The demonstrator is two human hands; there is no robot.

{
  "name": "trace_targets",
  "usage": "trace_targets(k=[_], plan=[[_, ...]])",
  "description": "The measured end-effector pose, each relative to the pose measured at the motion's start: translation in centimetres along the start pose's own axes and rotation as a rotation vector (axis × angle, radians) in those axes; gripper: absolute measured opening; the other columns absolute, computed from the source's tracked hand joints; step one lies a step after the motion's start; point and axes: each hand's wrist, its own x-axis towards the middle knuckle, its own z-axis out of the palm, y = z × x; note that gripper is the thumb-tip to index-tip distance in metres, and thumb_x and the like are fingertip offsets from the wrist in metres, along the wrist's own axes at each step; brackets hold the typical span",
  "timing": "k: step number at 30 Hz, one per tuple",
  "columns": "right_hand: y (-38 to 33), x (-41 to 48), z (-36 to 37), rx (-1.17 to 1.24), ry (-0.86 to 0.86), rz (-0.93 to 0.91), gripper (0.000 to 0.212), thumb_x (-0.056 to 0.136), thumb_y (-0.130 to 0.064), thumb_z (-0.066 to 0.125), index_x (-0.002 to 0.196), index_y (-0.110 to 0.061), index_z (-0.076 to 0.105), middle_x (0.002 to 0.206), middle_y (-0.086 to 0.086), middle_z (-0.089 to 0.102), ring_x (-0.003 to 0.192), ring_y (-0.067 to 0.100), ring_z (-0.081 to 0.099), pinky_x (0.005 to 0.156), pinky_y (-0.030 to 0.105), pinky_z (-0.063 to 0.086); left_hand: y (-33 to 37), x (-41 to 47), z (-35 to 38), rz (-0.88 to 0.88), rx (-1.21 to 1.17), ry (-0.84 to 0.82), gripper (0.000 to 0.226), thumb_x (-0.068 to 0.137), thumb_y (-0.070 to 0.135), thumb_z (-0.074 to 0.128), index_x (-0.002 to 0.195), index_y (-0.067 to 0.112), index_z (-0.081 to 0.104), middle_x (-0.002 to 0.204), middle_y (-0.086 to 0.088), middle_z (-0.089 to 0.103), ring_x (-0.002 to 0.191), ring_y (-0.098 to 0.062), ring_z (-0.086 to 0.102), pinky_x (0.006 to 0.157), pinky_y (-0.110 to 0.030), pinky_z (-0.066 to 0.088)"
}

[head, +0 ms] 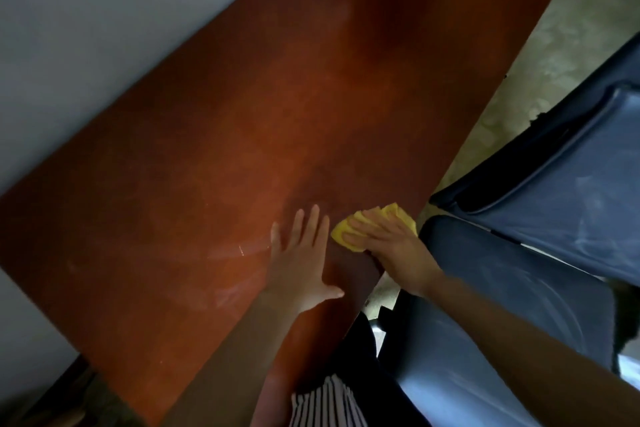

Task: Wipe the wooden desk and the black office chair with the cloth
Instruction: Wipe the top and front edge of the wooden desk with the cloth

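Right grip (381, 241), flat, is wiping the counter (242, 114), cloth (398, 215) under it; left grip (301, 260) is lying flat. Likely pushing farther next.

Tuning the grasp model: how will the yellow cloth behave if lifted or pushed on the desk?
Likely floppy: the yellow cloth bunches in folds under the right hand. Probably light: its layered edges look thin. Pushed, it should slide on the smooth desk but may crumple.
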Motion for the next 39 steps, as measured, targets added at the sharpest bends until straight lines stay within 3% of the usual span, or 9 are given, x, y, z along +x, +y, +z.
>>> trace_targets(k=[5, 10, 15, 18, 25, 30, 39], plan=[[6.0, 4.4, -3.2, 0.003, 0.031, 0.144, 0.047, 0.093, 0.003, 0.051, 0.135, -0.02, 0.052, 0.146, 0.003, 0.042, 0.141, 0.03, 0.027, 0.114, 0.051, 0.021, 0.5, 2.4, -0.3, 0.052, 0.022, -0.056, 0.119, 0.075, 0.062, 0.064, 0.149, 0.017, -0.017, 0.156, -0.004, -0.026, 0.143, -0.024, -0.023, 0.112, -0.055, -0.012], [9.4, 9.3, -5.1, 0.019, 0.106, 0.333, 0.048, 0.099, -0.004, 0.043, 0.141, -0.025, 0.042, 0.152, -0.001, 0.032, 0.145, 0.024, 0.017, 0.116, 0.048, 0.014, 0.4, 2.5, 0.2, 0.069, 0.002, -0.017, 0.108, 0.083, 0.057, 0.059, 0.149, 0.018, -0.018, 0.156, -0.005, -0.027, 0.142, -0.024, -0.025, 0.11, -0.051, -0.017], [8.6, 13.9, -4.9, -0.057, 0.211, 0.649, 0.048, 0.101, -0.01, 0.031, 0.145, -0.028, 0.035, 0.157, -0.003, 0.023, 0.146, 0.023, 0.008, 0.117, 0.049, 0.005, 0.2, 0.6, 0.8, 0.06, -0.082, -0.002, 0.107, 0.083, 0.06, 0.056, 0.149, 0.021, -0.018, 0.154, -0.002, -0.03, 0.141, -0.021, -0.028, 0.111, -0.05, -0.02], [6.3, 15.0, -3.6, -0.106, 0.228, 0.736, 0.049, 0.1, -0.011, 0.029, 0.145, -0.03, 0.031, 0.158, -0.004, 0.018, 0.146, 0.024, 0.004, 0.116, 0.049, 0.004, 0.1, -1.5, 1.6, 0.033, -0.102, 0.04, 0.102, 0.085, 0.061, 0.051, 0.149, 0.02, -0.017, 0.155, -0.003, -0.029, 0.14, -0.021, -0.03, 0.112, -0.05, -0.019], [1.7, 12.2, -0.4, -0.108, 0.083, 0.408, 0.048, 0.102, -0.014, 0.03, 0.147, -0.032, 0.032, 0.157, -0.006, 0.02, 0.147, 0.021, 0.004, 0.116, 0.047, 0.001, -0.7, -7.1, 4.1, -0.103, -0.155, 0.071, 0.101, 0.086, 0.059, 0.051, 0.148, 0.022, -0.02, 0.144, 0.003, -0.042, 0.123, -0.017, -0.049, 0.093, -0.039, -0.038], [-3.0, 8.1, 2.3, -0.071, 0.061, 0.269, 0.048, 0.102, -0.014, 0.033, 0.146, -0.032, 0.033, 0.156, -0.009, 0.024, 0.147, 0.016, 0.007, 0.116, 0.039, -0.001, -1.6, -12.5, 7.6, -0.263, -0.087, 0.075, 0.103, 0.087, 0.063, 0.046, 0.146, 0.018, -0.025, 0.149, -0.004, -0.039, 0.134, -0.022, -0.038, 0.103, -0.048, -0.026], [-12.7, -1.5, 7.4, -0.105, -0.015, 0.15, 0.051, 0.102, -0.011, 0.034, 0.147, -0.034, 0.029, 0.156, -0.012, 0.021, 0.147, 0.014, 0.003, 0.117, 0.035, -0.002, -2.0, -23.8, 14.9, -0.479, -0.193, 0.089, 0.111, 0.083, 0.072, 0.042, 0.145, 0.012, -0.027, 0.151, -0.008, -0.036, 0.141, -0.024, -0.028, 0.109, -0.049, -0.018]])
